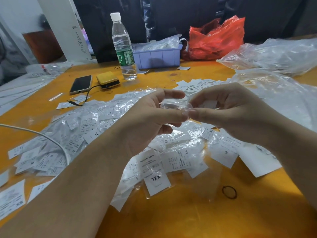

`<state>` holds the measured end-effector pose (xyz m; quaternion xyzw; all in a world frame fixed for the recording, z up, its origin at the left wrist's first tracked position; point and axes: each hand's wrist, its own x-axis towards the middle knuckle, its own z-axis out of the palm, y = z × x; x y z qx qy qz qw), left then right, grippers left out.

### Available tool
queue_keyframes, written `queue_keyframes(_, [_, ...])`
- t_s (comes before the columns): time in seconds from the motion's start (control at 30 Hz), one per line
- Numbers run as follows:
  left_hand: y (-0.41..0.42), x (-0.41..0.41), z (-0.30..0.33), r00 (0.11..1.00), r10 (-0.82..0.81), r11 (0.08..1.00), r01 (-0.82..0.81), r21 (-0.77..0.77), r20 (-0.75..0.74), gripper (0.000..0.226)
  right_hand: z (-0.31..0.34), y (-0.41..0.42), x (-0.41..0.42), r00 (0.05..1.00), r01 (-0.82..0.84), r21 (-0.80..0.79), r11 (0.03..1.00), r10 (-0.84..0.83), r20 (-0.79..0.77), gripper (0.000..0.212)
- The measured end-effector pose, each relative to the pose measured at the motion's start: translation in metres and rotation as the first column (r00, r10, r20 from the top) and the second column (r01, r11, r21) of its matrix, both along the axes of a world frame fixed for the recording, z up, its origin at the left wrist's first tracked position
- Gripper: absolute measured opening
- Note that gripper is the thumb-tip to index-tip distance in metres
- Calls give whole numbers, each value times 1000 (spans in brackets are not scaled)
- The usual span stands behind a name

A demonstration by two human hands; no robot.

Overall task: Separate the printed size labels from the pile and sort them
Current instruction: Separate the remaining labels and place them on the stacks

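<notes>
Head view: left hand (154,110) and right hand (228,107) both pinch one clear sleeve (175,107) above the label pile (103,127), its long axis running hand to hand, label inside unclear.

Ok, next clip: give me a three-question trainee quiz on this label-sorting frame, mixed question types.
1. True or false: both hands, the left hand and right hand, pinch the same small clear plastic bag.
2. Which size is printed on the label nearest the camera, below the left wrist? A) XS B) XXL C) M
3. Fill in: the water bottle stands just left of the blue ____.

Key: 1 true; 2 B; 3 bin.
</notes>
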<state>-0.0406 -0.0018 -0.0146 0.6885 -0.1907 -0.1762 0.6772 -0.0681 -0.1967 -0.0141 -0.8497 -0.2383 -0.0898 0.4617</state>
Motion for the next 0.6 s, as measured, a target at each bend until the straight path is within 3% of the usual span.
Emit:
queue_keyframes(0.23, [2,1,1,998,-67,996,67,58,-8,52,-3,-4,5,999,-47,68,997,48,-14,35])
queue_keyframes(0.6, [-1,3,-1,998,-12,995,17,102,-56,42,-4,-3,7,999,-35,45,998,36,-20,29])
